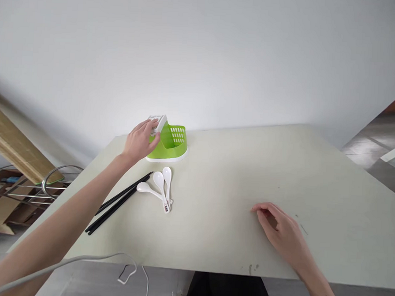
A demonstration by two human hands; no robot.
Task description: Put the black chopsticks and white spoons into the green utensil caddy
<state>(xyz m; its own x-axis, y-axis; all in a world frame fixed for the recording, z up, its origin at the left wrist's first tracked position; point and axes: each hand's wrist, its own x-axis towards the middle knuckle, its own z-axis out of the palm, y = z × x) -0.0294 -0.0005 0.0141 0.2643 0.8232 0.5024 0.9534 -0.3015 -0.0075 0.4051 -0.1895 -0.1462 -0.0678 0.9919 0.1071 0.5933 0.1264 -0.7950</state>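
Observation:
At the back left of the table, a green and white plastic utensil holder (171, 152) stands upright near the wall. My left hand (141, 139) is closed over its white top, with the fingers across the top and the thumb at the side. Just in front of the holder lie three white spoons (158, 179), their handles crossing. Beside them, several black chopsticks (118, 202) lie in a loose bundle, partly behind my left forearm. My right hand (281, 232) rests on the right part of the table, thumb and fingertips drawn together, with nothing visible in them.
The pale table (221, 202) meets a white wall (222, 56) at the back. A grey cable (89, 257) runs past the front left edge. Left of the table are a metal rack (54, 187), a long cardboard piece (19, 143) and an open box (2, 213).

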